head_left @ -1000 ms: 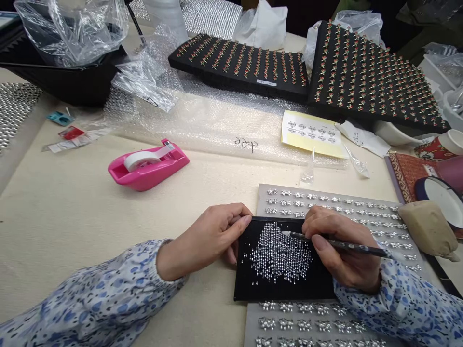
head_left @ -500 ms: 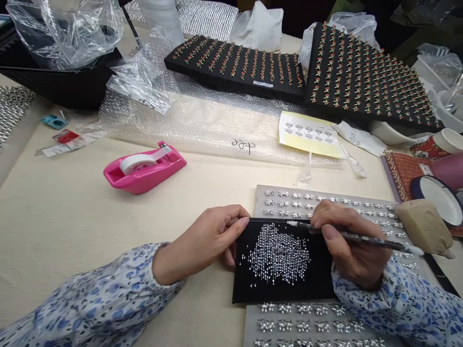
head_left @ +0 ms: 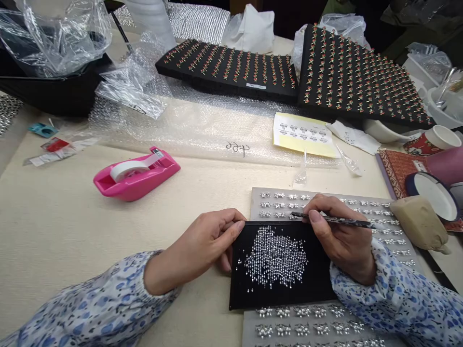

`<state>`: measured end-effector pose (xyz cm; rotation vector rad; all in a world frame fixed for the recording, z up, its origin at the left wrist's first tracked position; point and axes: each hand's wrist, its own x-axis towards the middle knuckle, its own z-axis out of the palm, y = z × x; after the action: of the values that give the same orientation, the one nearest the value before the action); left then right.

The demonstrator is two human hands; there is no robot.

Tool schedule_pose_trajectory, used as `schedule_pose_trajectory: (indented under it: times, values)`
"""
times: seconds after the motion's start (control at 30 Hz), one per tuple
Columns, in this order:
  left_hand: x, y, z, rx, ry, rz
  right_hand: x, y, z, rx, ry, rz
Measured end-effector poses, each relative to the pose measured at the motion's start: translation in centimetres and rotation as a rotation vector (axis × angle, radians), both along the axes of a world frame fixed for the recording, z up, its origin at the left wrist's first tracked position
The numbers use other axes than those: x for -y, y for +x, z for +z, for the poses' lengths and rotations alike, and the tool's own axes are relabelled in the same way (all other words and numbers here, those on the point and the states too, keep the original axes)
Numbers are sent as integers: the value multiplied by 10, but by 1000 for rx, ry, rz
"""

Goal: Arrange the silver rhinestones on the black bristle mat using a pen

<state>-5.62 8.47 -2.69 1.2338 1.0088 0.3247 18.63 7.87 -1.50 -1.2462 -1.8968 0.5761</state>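
A black tray carries a patch of small shiny stones. Its upper left corner is pinched between the thumb and fingers of my left hand. A thin dark pen-like tool lies across the fingers of my right hand, which grips it near the tray's upper edge. The tool's tip is over the grey board, just beyond that edge, among rows of silver flower-shaped pieces. The tray rests on this board or boards, with more silver pieces showing below it.
A pink tape dispenser sits left of centre. Behind it lie bubble wrap and a yellow-edged label sheet. Black foam boards with red-and-gold pieces stand at the back. A tan block and a paper cup are at the right.
My right hand has moved slightly up and left, taking the tool tip from the tray's upper edge onto the silver pieces. My left hand still holds the tray corner. The whole view has shifted a little.
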Motion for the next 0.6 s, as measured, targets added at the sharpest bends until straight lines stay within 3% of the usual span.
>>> schedule_pose_trajectory:
  times: [0.6]
  values:
    - [-1, -1, -2, -5, -3, -2, 0, 0, 0, 8, -14, -10]
